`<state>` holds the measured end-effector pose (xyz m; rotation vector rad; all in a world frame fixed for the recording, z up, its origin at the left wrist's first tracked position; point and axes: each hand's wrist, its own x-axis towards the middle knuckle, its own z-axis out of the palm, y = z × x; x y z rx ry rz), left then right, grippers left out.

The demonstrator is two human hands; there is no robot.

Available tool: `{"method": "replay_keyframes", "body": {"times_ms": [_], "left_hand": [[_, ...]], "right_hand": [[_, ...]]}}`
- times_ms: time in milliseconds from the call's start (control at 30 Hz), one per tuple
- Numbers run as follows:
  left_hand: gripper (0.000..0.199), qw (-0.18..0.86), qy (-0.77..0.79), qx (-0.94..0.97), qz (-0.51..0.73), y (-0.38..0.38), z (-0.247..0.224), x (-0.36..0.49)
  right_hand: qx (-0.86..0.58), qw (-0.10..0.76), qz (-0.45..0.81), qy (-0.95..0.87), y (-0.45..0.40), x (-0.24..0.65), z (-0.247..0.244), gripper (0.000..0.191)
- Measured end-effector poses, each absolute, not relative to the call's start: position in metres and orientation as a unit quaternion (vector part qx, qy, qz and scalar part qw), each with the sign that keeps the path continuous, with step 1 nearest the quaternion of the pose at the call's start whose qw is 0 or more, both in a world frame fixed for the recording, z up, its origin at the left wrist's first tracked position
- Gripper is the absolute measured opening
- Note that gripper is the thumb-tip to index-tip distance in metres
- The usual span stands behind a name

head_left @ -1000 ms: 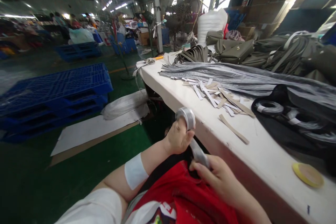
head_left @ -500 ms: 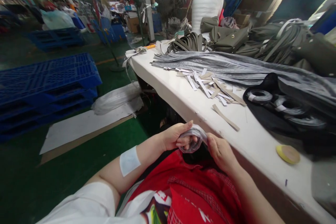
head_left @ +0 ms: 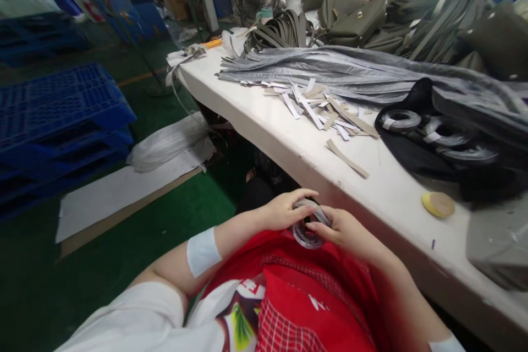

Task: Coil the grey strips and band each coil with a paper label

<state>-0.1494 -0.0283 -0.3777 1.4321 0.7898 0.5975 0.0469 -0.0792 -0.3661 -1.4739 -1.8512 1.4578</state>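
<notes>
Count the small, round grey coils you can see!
4. The held coil is in the left hand and right hand; the left coil, middle coil and right coil lie on black cloth. Others may be hidden.

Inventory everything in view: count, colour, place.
table: 1, white, right side
short strips: many, white and tan, on table
long strips: many, grey, behind those
cloth: 1, black, table's right
coils: 3, silvery, on cloth
disc: 1, yellow, near cloth
leathery pieces: several, olive, far side
pallets: several, blue, left
board: 1, white, on floor
plastic bundle: 1, whitish, on board
background: blurred, uncounted
held coil: 1, grey, lower centre
clothing: worn, red and white
left hand: 1, bare, on held coil
right hand: 1, bare, on held coil
</notes>
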Motion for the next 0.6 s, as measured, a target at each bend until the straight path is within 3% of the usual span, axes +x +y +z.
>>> {"method": "replay_keyframes", "body": {"times_ms": [100, 300, 433, 600], "left_hand": [[0.037, 0.595, 0.357, 0.667, 0.269, -0.030, -0.378, -0.147], [0.056, 0.665, 0.381, 0.545, 0.340, -0.030, -0.383, -0.146], [0.050, 0.711, 0.329, 0.565, 0.258, -0.030, -0.386, -0.151], [0.030, 0.619, 0.324, 0.691, 0.186, -0.049, -0.394, -0.153]], "right_hand": [[-0.533, 0.212, 0.517, -0.636, -0.080, 0.044, -0.369, 0.038], [-0.528, 0.278, 0.489, -0.636, -0.074, 0.035, -0.376, 0.041], [-0.498, 0.214, 0.533, -0.650, -0.074, 0.039, -0.375, 0.035], [-0.468, 0.116, 0.594, -0.644, -0.089, 0.033, -0.382, 0.028]]}}
